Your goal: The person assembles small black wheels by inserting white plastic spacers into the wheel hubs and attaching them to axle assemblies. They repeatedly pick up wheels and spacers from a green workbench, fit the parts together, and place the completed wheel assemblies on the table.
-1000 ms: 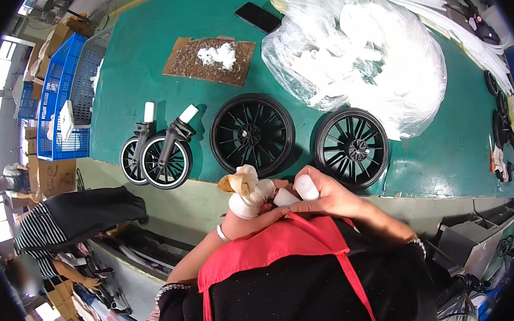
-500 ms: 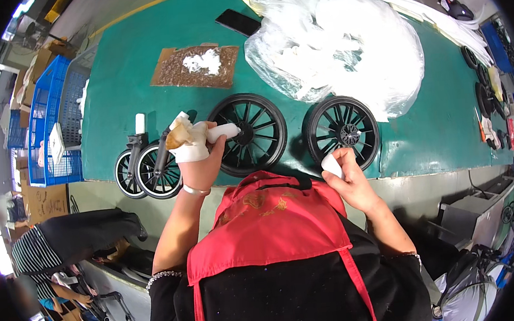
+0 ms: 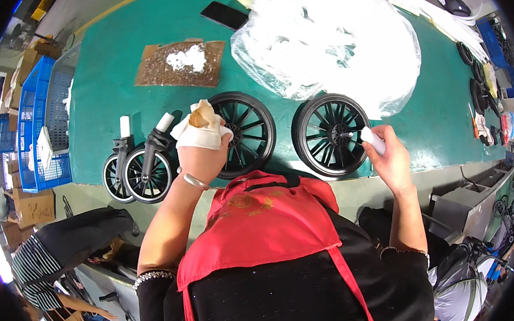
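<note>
Left hand: the left hand (image 3: 203, 152) is closed around a white rag (image 3: 199, 129) stained brown on top, held up just in front of the left big wheel (image 3: 243, 132), at its near-left rim.
Right hand: the right hand (image 3: 390, 159) pinches a small white stick-like piece (image 3: 371, 139) between fingers and thumb, its tip aimed at the hub of the right big wheel (image 3: 330, 135).
What changed: a second ago both hands were together close to the chest, rag and white piece side by side. Half a second ago they had parted, the rag going out to the left and the white piece to the right. Now each hand is at its own wheel.
What it means: judged from this, the hands have gone from readying their things to working on the wheels, the right one at the hub, the left one by the rim. Whether the rag touches the wheel cannot be told.
Left of the left hand: a pair of small wheels (image 3: 143, 175) on black stems with white caps, lying just beside the wrist.
Beyond the hands: a brown cardboard sheet (image 3: 159, 71) with a white blob, a black flat phone-like thing (image 3: 225, 15), and a big crumpled clear plastic bag (image 3: 326, 40) past the right wheel.
Underneath: all of it lies on a green table (image 3: 101, 100); the near edge runs under both wrists.
Far left: blue crates (image 3: 33, 118), well apart from the hands.
</note>
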